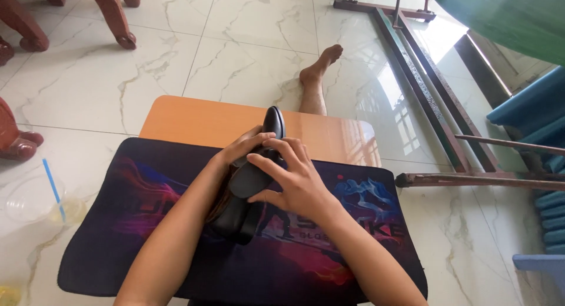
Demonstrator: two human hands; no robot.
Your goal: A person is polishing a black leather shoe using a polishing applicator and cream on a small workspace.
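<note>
At centre frame, both hands are clamping a black shoe (252, 185) over the dark printed mat (147, 223) on the orange tabletop (194, 120): the left hand (244, 147) is gripping its upper part, the right hand (294, 179) is spreading fingers across its side. The person appears to be turning it for inspection; any further turn is calling for a steady two-handed grip. A plastic cup with a blue straw (35, 197) is sitting lower left on the marble floor (235, 41), metal bars (435, 100) are lying right, nothing obstructing.

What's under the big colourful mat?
Under the mat is a small orange table; only its far edge shows. On the mat, both hands hold a black shoe. What lies beneath the table, besides a leg, is hidden.
</note>
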